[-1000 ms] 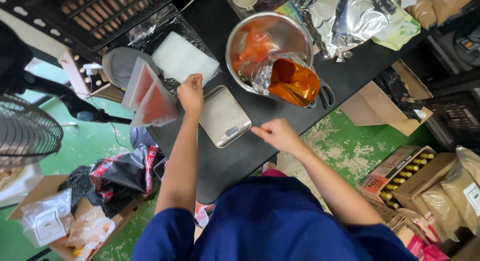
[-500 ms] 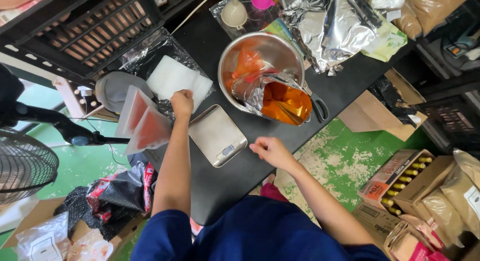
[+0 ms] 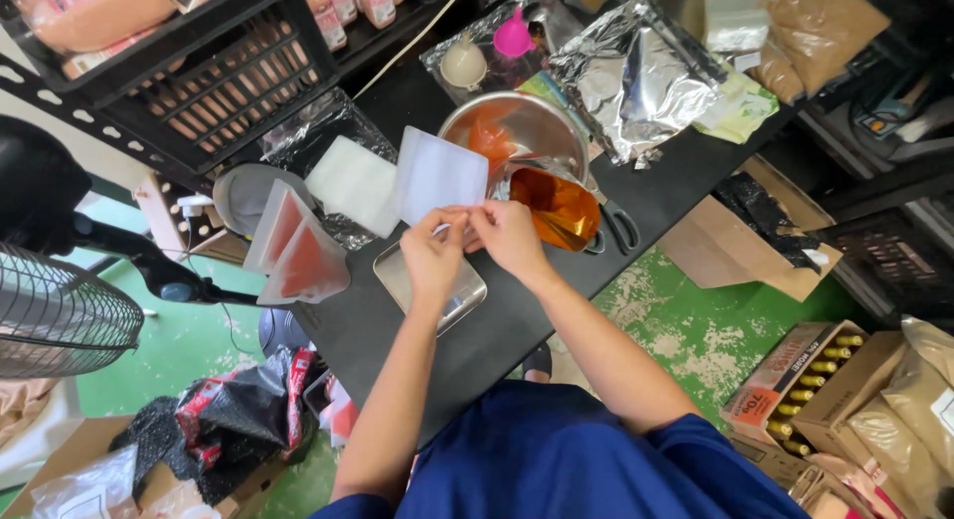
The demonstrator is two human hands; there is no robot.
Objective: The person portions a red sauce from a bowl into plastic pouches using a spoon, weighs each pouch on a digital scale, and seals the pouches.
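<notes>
Black bench [image 3: 497,330] under storage racks, left hand [image 3: 433,253] and right hand [image 3: 509,236] fingers pinched shut on a white pouch [image 3: 437,176], held above a small steel scale [image 3: 427,285], steel bowl [image 3: 527,131] just behind.

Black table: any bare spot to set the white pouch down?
Free: table strip right of the scissors, below the foil; near edge under the scale. Crowded: bowl to pouch stack. Both hands hold the white pouch.
</notes>
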